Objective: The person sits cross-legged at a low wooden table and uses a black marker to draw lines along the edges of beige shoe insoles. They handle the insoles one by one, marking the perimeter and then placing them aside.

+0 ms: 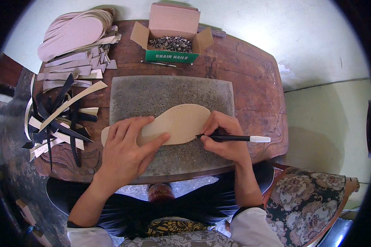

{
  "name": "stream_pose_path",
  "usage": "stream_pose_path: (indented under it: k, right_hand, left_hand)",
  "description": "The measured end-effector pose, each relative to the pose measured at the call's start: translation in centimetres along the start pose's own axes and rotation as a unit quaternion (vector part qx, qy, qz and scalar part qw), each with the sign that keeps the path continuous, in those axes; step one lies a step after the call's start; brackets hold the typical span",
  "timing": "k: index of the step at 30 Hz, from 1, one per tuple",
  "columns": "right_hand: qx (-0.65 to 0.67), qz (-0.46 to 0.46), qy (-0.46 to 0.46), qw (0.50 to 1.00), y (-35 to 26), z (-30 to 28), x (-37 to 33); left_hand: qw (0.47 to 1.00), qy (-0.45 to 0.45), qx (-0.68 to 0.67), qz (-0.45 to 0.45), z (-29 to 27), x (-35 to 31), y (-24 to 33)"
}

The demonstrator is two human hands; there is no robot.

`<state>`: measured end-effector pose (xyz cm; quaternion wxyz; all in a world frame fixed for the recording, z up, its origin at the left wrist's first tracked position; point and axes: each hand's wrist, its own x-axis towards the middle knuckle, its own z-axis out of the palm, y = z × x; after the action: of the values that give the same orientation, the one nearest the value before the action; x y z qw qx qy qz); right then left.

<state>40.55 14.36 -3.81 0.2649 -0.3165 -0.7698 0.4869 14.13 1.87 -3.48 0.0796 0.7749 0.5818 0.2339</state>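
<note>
A beige shoe insole (181, 121) lies flat on a grey speckled slab (148, 92), with small dark marks near its right edge. My left hand (125, 142) rests over the insole's left part, fingers and thumb spread, pressing it down. In my right hand (224, 140) is a black marker pen (235, 138) with a white cap on its back end. Its tip touches the insole's lower right rim. Part of the insole's left half is hidden under my left hand.
On the carved wooden table (255, 94), a green box of nails (169, 55) stands open at the back, a thin metal rod (163, 64) before it. At left are stacked insoles (74, 35), pale strips (70, 66) and tangled black and cream straps (62, 115). A floral chair (305, 201) stands at right.
</note>
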Motion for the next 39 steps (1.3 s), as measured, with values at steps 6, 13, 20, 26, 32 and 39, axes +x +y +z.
stream_pose_path:
  k: [6, 13, 20, 26, 32, 39]
  right_hand:
    - [-0.008, -0.007, 0.005, 1.0, -0.13, 0.07, 0.1]
    - [-0.009, -0.012, 0.005, 1.0, -0.19, 0.16, 0.21]
    - [-0.008, -0.012, 0.007, 1.0, -0.15, 0.21, 0.16]
    - [-0.009, -0.004, 0.003, 1.0, -0.23, 0.22, 0.18]
    - [-0.01, -0.008, 0.008, 1.0, -0.01, 0.26, 0.15]
    - [-0.008, -0.006, 0.014, 1.0, -0.07, 0.37, 0.27]
  left_hand:
    - [1.0, -0.004, -0.005, -0.001, 0.01, 0.0, -0.04]
    - [1.0, -0.001, -0.007, -0.002, 0.09, -0.07, -0.07]
    - [1.0, 0.0, -0.008, -0.002, 0.09, -0.05, -0.07]
    - [1.0, -0.001, -0.009, -0.004, 0.12, -0.07, -0.07]
    - [1.0, -0.001, -0.007, 0.0, 0.05, -0.02, -0.03]
    - [1.0, 0.001, -0.006, 0.0, 0.15, -0.09, -0.1]
